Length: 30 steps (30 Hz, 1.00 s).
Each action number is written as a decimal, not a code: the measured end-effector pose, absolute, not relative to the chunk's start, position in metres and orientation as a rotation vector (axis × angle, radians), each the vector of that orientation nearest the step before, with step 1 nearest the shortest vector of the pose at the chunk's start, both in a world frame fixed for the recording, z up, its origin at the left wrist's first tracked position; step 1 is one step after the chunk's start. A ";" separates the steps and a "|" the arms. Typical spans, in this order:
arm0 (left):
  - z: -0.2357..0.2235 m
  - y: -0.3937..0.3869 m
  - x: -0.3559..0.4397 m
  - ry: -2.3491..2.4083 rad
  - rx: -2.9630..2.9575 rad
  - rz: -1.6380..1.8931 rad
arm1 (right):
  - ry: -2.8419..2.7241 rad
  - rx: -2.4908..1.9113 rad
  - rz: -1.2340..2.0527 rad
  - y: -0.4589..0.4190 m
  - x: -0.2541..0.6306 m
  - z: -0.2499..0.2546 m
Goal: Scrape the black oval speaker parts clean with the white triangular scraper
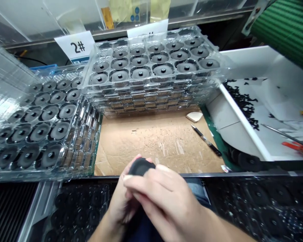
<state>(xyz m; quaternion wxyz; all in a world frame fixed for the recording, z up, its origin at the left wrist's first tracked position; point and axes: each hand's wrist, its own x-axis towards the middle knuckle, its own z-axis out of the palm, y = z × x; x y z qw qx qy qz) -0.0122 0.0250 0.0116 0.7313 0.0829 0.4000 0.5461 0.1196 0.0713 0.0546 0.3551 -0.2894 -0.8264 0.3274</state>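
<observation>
A round black disc [141, 165] is held in front of the cardboard's near edge. My left hand [123, 198] wraps around it from the left and below. From the right, my right hand [166, 191] closes over the disc's near edge, thumb and fingers pressed together. Those fingers hide part of the disc, and I cannot tell whether a small part is between them. Clear plastic trays [151, 75], stacked behind the cardboard, hold similar black discs with small central hubs. Another stack of clear trays [40, 114] with such discs stands at the left.
Cardboard [141, 137] covers the worktop, with a pen [206, 140] and a white wedge-shaped piece [194, 116] on it. At the right, a white bin [247, 124] holds small black parts [242, 102] and an orange-handled tool [296, 146]. Darker trays [78, 211] sit below the worktop edge.
</observation>
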 end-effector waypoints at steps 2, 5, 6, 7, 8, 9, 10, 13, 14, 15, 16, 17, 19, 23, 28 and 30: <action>0.014 0.026 -0.015 0.815 0.175 1.210 | -2.200 -0.757 1.002 0.069 0.133 0.057; 0.013 0.025 -0.017 0.800 0.167 1.200 | -2.241 -1.014 0.904 0.067 0.145 0.062; 0.012 0.025 -0.017 0.792 0.167 1.193 | -2.243 -1.060 0.789 0.068 0.146 0.063; 0.012 0.024 -0.017 0.778 0.170 1.181 | -2.257 -1.054 0.680 0.071 0.144 0.065; 0.011 0.022 -0.018 0.762 0.171 1.161 | -2.275 -0.981 0.596 0.074 0.140 0.066; 0.011 0.021 -0.018 0.752 0.174 1.142 | -2.295 -0.868 0.557 0.078 0.137 0.066; 0.010 0.020 -0.018 0.752 0.183 1.126 | -2.306 -0.766 0.556 0.082 0.134 0.064; 0.009 0.019 -0.020 0.740 0.214 1.113 | -2.239 -0.771 0.639 0.095 0.135 0.052; 0.008 0.019 -0.021 0.714 0.217 1.122 | -2.175 -0.876 0.671 0.097 0.139 0.045; 0.007 0.019 -0.022 0.683 0.215 1.130 | -2.101 -0.993 0.713 0.097 0.145 0.038; 0.006 0.019 -0.023 0.649 0.208 1.138 | -2.023 -1.091 0.776 0.095 0.151 0.030; 0.004 0.019 -0.023 0.622 0.200 1.147 | -1.953 -1.173 0.865 0.091 0.157 0.021; 0.002 0.019 -0.024 0.594 0.184 1.158 | -1.841 -1.314 1.051 0.079 0.167 0.004; 0.001 0.021 -0.023 0.578 0.147 1.132 | -1.739 -1.466 1.339 0.053 0.175 -0.028; 0.003 0.022 -0.021 0.541 0.164 1.122 | -1.703 -1.503 1.367 0.050 0.177 -0.043; 0.003 0.021 -0.020 0.532 0.174 1.121 | -1.674 -1.526 1.330 0.055 0.179 -0.035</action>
